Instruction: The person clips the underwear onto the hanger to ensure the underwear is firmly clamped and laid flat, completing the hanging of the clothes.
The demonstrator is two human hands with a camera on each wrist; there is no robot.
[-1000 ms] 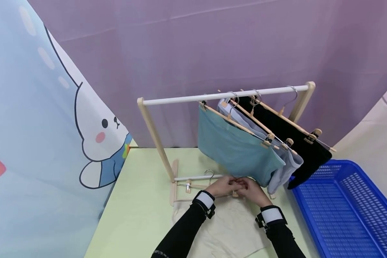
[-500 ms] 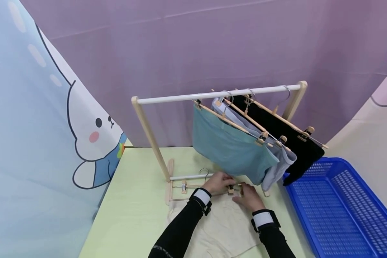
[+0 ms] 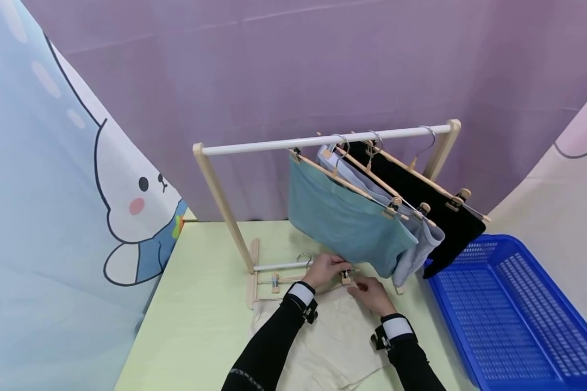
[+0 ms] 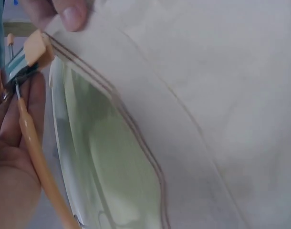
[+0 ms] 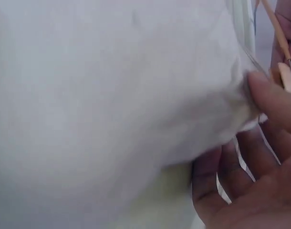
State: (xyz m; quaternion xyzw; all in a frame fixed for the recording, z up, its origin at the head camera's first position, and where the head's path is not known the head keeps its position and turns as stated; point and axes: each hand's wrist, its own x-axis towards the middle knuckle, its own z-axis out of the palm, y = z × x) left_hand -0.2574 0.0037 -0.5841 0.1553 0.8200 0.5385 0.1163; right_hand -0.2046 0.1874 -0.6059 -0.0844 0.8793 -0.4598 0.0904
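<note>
A cream garment point(image 3: 332, 331) with a brown-striped top edge lies on the table below a wooden clip hanger point(image 4: 43, 167). My left hand point(image 3: 324, 269) holds the hanger at its right-hand clip point(image 4: 38, 50); the bar crosses the palm side of its fingers. Between thumb and fingers, my right hand point(image 3: 373, 297) pinches the garment's upper right corner, which is lifted close to the clip. In the left wrist view the striped edge meets the clip's side; whether the clip bites on it I cannot tell. The hanger's left clip point(image 3: 275, 283) sits apart from the cloth.
Above the hands stands a wooden rack with a white rail point(image 3: 274, 145). A teal garment point(image 3: 342, 212), a light blue one point(image 3: 423, 244) and a black one point(image 3: 450, 233) hang from it on clip hangers. A blue basket point(image 3: 513, 315) is at the right.
Both hands were together at the clip. My right hand has moved off it, right and down, and now pinches the garment's corner. The left has stayed at the hanger; the head view has shifted slightly.
</note>
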